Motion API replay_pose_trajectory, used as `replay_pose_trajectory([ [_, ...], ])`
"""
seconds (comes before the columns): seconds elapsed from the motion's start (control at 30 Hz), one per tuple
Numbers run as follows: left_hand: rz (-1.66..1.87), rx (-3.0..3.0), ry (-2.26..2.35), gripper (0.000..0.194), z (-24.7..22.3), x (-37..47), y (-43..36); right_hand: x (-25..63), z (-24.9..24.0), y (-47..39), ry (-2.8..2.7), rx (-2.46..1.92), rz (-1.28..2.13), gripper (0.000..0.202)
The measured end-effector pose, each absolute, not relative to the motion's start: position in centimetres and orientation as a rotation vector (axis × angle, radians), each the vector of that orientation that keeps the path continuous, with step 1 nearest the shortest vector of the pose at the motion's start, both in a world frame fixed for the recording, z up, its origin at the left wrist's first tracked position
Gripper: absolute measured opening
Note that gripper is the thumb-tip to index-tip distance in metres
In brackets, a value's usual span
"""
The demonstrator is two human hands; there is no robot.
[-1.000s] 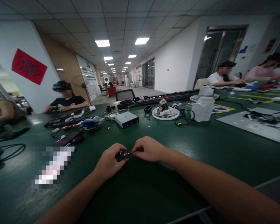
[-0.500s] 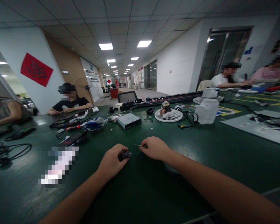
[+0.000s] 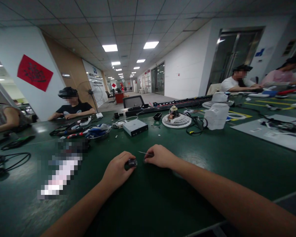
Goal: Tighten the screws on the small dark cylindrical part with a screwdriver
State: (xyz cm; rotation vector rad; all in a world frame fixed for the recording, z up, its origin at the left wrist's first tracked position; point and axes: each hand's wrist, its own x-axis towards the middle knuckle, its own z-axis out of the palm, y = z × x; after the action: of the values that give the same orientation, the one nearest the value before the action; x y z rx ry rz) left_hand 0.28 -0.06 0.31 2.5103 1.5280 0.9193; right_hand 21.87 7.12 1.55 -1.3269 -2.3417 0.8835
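Observation:
My left hand point(image 3: 117, 169) is closed on a small dark, blocky part point(image 3: 132, 162), pinched between thumb and fingers just above the green table point(image 3: 148, 197). Its right end faces my other hand and looks dark; the exact kind is unclear. My right hand point(image 3: 162, 157) pinches a thin metal rod-like tool point(image 3: 143, 152), whose tip points left over the dark part without touching it. At the right fingertips a small dark piece point(image 3: 145, 161) shows, too small to name. A narrow gap lies between the two hands.
Beyond my hands lie a silver-grey drive box point(image 3: 135, 126), a white fan grille with a motor point(image 3: 177, 121), a black tray point(image 3: 157, 116) and a white housing point(image 3: 215, 115). Tools and a blue cloth point(image 3: 97, 130) are at left. Other people sit across the table.
A small dark piece now shows at my right fingertips, and the pale tip on the left-held part is no longer visible. The right hand has shifted slightly left; the camera view moved a little.

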Motion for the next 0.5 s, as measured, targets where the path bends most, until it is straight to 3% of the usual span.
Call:
replay_pose_trajectory([
  [0.13,0.887,2.502,1.532,0.023,0.25,0.16,0.02,22.43,2.08,7.25,-2.402,-1.359,0.521,0.021],
  [0.5,0.86,2.479,1.551,0.022,0.32,0.23,-0.14,21.78,1.63,6.62,-2.438,-1.166,0.641,0.016],
])
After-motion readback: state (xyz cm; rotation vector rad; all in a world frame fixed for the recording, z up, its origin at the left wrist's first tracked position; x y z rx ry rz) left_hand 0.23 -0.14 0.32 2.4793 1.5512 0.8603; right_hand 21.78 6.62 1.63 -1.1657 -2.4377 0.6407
